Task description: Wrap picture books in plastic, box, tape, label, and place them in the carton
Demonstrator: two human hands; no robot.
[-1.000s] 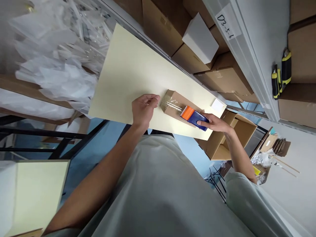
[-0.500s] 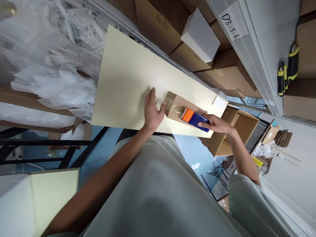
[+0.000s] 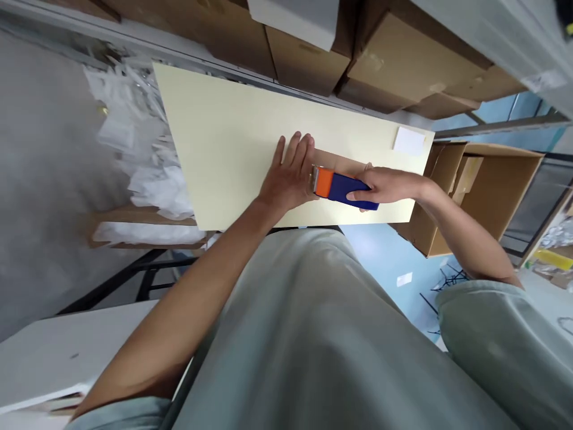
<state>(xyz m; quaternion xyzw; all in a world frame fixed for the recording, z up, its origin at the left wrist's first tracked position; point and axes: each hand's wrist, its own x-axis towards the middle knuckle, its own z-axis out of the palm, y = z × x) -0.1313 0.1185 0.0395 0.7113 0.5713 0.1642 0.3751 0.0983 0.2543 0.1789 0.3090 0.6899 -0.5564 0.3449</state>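
The right hand (image 3: pixel 382 185) is closed round a tape dispenser (image 3: pixel 342 187), thumb on its navy body, the forearm slanting in from the outer side. The dispenser's orange, toothed head points toward the left hand (image 3: pixel 289 179), which lies flat and open, fingers stretched away from the body, over one end of a brown carton (image 3: pixel 338 162). The carton sits between both hands on the cream tabletop (image 3: pixel 233 131).

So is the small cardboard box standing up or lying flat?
Lying flat: the cardboard box stretches lengthwise along the cream tabletop, between the left hand and right hand.
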